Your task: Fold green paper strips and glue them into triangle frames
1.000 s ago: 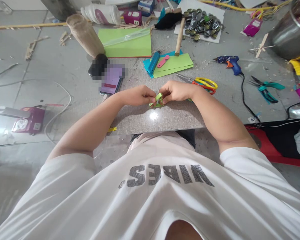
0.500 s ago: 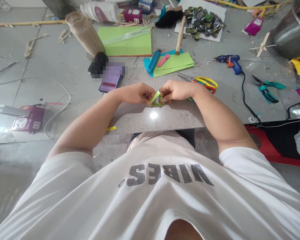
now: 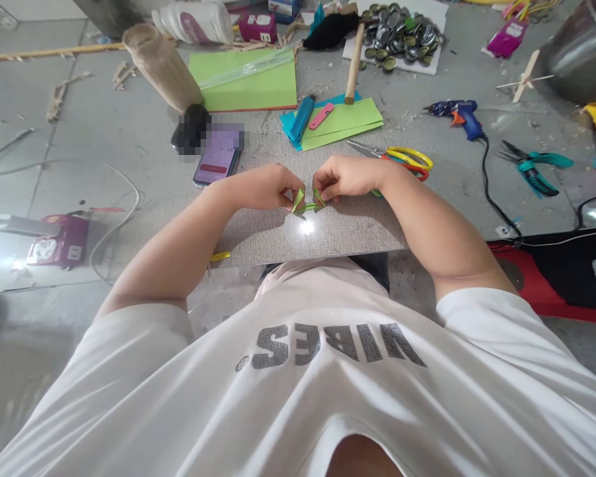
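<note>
Between my hands is a narrow green paper strip [image 3: 308,207], bent up at both ends, low over the board near its front edge. My left hand [image 3: 278,187] pinches the strip's left end between thumb and fingers. The right end is pinched by my right hand [image 3: 338,180]. Scissors with yellow and red handles [image 3: 408,159] lie just beyond my right wrist. Green paper pieces [image 3: 345,124] rest behind my hands, with a blue cutter [image 3: 302,118] and a pink tool [image 3: 322,116] on top. A phone [image 3: 217,165] lies beyond my left forearm.
A blue glue gun [image 3: 459,118] and teal pliers [image 3: 534,169] lie at the right. Bottle caps [image 3: 402,36], a wooden stick [image 3: 355,66] and a large green sheet [image 3: 243,86] are farther back. A brown bottle [image 3: 163,66] lies at back left, a yellow scrap [image 3: 221,256] near the front edge.
The left end of the green strip has shifted left and lower, away from the right end, widening the gap between them. Both hands still pinch it. The view has shifted slightly.
</note>
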{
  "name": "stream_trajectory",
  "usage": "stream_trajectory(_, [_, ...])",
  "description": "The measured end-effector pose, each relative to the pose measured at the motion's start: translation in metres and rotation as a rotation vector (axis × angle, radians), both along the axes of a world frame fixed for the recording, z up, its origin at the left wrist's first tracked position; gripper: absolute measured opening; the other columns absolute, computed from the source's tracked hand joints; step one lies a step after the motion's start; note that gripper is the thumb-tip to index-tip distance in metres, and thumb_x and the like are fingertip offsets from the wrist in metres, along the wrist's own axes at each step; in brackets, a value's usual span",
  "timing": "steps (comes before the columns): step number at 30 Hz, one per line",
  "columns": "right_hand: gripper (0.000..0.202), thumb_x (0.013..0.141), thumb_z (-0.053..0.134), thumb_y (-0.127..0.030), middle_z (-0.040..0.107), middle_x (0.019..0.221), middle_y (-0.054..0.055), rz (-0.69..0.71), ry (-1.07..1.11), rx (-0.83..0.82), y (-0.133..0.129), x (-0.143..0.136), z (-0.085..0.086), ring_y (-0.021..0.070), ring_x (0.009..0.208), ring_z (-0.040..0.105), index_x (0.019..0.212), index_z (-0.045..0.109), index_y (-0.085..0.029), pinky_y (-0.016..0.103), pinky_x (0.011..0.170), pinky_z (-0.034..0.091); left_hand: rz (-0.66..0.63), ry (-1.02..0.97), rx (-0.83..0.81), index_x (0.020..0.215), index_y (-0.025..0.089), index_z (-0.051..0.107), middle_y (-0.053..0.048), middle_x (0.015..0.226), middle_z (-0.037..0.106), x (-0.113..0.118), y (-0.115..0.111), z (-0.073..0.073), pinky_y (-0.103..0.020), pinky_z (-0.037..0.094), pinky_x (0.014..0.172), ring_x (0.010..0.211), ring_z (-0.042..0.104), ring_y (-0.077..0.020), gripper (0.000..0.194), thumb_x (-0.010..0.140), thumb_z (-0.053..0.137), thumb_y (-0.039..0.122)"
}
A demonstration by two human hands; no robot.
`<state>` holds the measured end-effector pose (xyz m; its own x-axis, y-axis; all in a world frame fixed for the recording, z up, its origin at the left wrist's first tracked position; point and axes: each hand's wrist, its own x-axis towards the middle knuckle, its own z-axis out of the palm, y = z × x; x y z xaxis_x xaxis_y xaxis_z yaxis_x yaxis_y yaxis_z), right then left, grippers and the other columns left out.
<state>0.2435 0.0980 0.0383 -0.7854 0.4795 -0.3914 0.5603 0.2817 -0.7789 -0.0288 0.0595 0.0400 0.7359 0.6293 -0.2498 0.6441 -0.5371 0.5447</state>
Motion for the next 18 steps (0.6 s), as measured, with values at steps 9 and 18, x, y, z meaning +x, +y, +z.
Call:
stream_trajectory(9, [0.016,0.099,0.091,-0.019,0.073,0.076,-0.003,0.016,0.032,0.012,-0.0007,0.0006,0.0018,0.0130,0.070,0.063,0.091,0.077,-0.020,0.029,0.073,0.047,0.023,-0.038,0.013,0.104,0.025,0.089,0.001,0.084,0.080,0.0051,-0.0057,-0.0044,-0.029,0.048,0.083,0.081,0.069,-0.0169,0.021,0.095,0.071,0.027])
stream_trajectory(18, [0.021,0.098,0.096,-0.026,0.074,0.077,-0.003,0.028,0.067,-0.043,0.0032,0.0041,-0.0030,0.0146,0.073,0.063,0.091,0.077,-0.021,0.031,0.077,0.049,0.024,-0.101,-0.048,0.091,0.023,0.081,0.002,0.074,0.069,0.0042,0.0017,-0.0075,-0.030,0.045,0.077,0.070,0.057,-0.0159,0.016,0.094,0.070,0.035])
